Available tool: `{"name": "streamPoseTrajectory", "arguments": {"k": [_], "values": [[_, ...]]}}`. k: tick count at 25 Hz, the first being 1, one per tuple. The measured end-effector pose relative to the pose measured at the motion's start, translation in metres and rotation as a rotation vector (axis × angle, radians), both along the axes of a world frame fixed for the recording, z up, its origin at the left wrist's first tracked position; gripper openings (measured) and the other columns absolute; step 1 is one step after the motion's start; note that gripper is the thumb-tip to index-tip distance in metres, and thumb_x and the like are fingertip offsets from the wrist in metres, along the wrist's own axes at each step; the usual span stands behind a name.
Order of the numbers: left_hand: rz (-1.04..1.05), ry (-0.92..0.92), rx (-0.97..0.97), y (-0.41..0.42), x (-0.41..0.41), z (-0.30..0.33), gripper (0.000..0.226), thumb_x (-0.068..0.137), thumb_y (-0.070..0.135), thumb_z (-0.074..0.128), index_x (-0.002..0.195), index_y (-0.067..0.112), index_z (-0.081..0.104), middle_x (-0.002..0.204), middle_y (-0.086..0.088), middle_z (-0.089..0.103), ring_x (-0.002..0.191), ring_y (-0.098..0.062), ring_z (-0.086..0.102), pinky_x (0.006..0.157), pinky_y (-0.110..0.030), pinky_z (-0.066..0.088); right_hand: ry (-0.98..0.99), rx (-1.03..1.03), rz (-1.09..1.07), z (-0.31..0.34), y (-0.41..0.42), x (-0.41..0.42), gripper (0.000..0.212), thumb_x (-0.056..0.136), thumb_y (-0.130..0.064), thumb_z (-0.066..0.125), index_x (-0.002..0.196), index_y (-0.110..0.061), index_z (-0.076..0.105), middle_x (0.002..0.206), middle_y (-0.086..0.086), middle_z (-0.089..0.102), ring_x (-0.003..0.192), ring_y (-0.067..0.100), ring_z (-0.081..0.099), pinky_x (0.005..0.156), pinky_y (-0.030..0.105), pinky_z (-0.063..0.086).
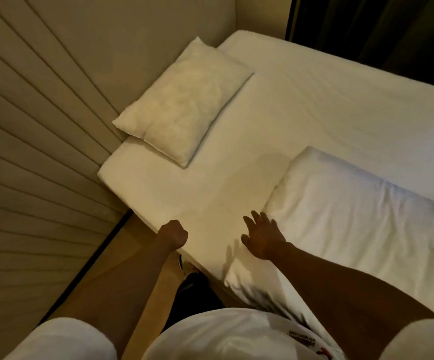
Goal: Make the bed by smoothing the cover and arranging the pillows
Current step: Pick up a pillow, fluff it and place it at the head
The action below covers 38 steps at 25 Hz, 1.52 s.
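Note:
The bed [314, 105] has a white sheet pulled smooth over the mattress. A small white pillow [182, 105] lies at the head end by the padded wall. A larger, wrinkled white pillow [353, 219] lies across the near right side. My left hand [173, 234] is curled into a fist right on the near mattress edge and seems to grip the sheet there. My right hand [262, 236] is spread with straight fingers just above the sheet, beside the larger pillow's corner, and casts a shadow on the cloth.
A ribbed padded headboard wall [36, 152] runs along the left. Dark curtains [371, 24] hang behind the bed's far side. A narrow strip of wooden floor [122, 255] lies between wall and bed, with my shoe [190, 271] on it.

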<state>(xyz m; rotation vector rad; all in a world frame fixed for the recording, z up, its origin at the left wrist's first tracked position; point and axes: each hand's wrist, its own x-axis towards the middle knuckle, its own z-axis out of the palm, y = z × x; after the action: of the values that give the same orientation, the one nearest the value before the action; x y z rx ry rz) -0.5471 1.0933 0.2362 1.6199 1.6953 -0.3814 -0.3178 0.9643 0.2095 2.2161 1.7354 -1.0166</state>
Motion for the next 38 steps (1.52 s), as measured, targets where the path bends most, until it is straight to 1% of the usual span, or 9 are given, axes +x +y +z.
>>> {"name": "streamPoseTrajectory", "arguments": {"k": [10, 14, 17, 21, 23, 26, 29, 33, 38], "values": [[0.002, 0.042, -0.087, 0.312, -0.079, -0.110, 0.029, 0.098, 0.019, 0.051, 0.111, -0.004, 0.062, 0.123, -0.022, 0.062, 0.115, -0.038, 0.059, 0.092, -0.035, 0.045, 0.202, -0.129, -0.271, -0.070, 0.301, -0.099, 0.066, 0.103, -0.044, 0.040, 0.157, -0.015, 0.018, 0.166, 0.013, 0.010, 0.153, 0.028, 0.009, 0.123, 0.043, 0.017], [0.093, -0.031, -0.086, 0.401, -0.079, -0.143, 0.049, 0.096, 0.033, 0.061, 0.133, 0.004, 0.047, 0.125, -0.017, 0.062, 0.120, -0.035, 0.057, 0.098, -0.036, 0.043, 0.340, -0.114, -0.494, -0.103, 0.394, -0.101, 0.065, 0.102, -0.041, 0.047, 0.155, -0.012, 0.025, 0.160, 0.015, 0.026, 0.149, 0.027, 0.025, 0.119, 0.035, 0.022], [0.427, -0.258, -0.101, 0.469, -0.070, -0.167, 0.080, 0.081, 0.056, 0.073, 0.139, 0.013, 0.040, 0.134, -0.012, 0.057, 0.124, -0.033, 0.054, 0.104, -0.045, 0.045, 0.425, -0.202, -0.792, -0.133, 0.452, -0.072, 0.070, 0.097, -0.048, 0.054, 0.150, -0.007, 0.033, 0.151, 0.016, 0.043, 0.137, 0.031, 0.045, 0.115, 0.037, 0.033], [0.851, -0.631, -0.236, 0.543, -0.040, -0.196, 0.102, 0.057, 0.068, 0.084, 0.140, 0.024, 0.046, 0.135, -0.004, 0.055, 0.123, -0.031, 0.053, 0.083, -0.055, 0.053, 0.672, 0.005, -1.221, -0.167, 0.526, -0.034, 0.084, 0.088, -0.057, 0.064, 0.147, -0.003, 0.037, 0.145, 0.012, 0.050, 0.126, 0.030, 0.053, 0.103, 0.037, 0.043], [0.879, -0.724, -0.210, 0.558, -0.024, -0.211, 0.083, 0.059, 0.060, 0.088, 0.129, 0.030, 0.055, 0.122, 0.007, 0.063, 0.115, -0.025, 0.058, 0.082, -0.054, 0.055, 0.785, 0.095, -1.356, -0.180, 0.560, -0.022, 0.091, 0.077, -0.069, 0.067, 0.142, -0.009, 0.045, 0.137, 0.004, 0.056, 0.117, 0.024, 0.056, 0.101, 0.038, 0.046], [0.913, -0.698, 0.060, 0.563, -0.017, -0.253, 0.094, 0.049, 0.062, 0.092, 0.130, 0.027, 0.060, 0.128, 0.009, 0.065, 0.118, -0.021, 0.061, 0.102, -0.048, 0.051, 0.753, 0.201, -1.444, -0.211, 0.588, -0.018, 0.097, 0.068, -0.072, 0.073, 0.139, -0.012, 0.046, 0.124, -0.002, 0.056, 0.110, 0.020, 0.055, 0.104, 0.037, 0.046], [0.882, -0.748, 0.226, 0.546, -0.018, -0.274, 0.067, 0.073, 0.040, 0.087, 0.129, 0.012, 0.062, 0.126, 0.001, 0.066, 0.117, -0.019, 0.062, 0.108, -0.039, 0.047, 0.772, 0.219, -1.443, -0.242, 0.588, -0.020, 0.097, 0.056, -0.075, 0.079, 0.130, -0.018, 0.056, 0.127, -0.002, 0.063, 0.113, 0.020, 0.060, 0.105, 0.039, 0.048], [1.060, -0.974, -0.008, 0.531, -0.017, -0.253, 0.039, 0.089, 0.018, 0.074, 0.125, 0.008, 0.063, 0.121, -0.009, 0.070, 0.108, -0.026, 0.068, 0.096, -0.046, 0.055, 1.003, 0.309, -1.474, -0.210, 0.585, -0.019, 0.041, 0.074, -0.046, 0.083, 0.102, -0.021, 0.067, 0.100, -0.003, 0.071, 0.092, 0.015, 0.068, 0.079, 0.026, 0.057], [0.939, -0.854, -0.318, 0.420, -0.041, -0.225, 0.026, 0.095, 0.020, 0.066, 0.117, 0.008, 0.066, 0.120, -0.015, 0.070, 0.115, -0.030, 0.066, 0.089, -0.043, 0.057, 1.041, 0.265, -1.454, -0.170, 0.479, -0.008, 0.049, 0.070, -0.037, 0.087, 0.110, -0.016, 0.070, 0.100, 0.002, 0.077, 0.093, 0.021, 0.074, 0.083, 0.037, 0.059]]}}
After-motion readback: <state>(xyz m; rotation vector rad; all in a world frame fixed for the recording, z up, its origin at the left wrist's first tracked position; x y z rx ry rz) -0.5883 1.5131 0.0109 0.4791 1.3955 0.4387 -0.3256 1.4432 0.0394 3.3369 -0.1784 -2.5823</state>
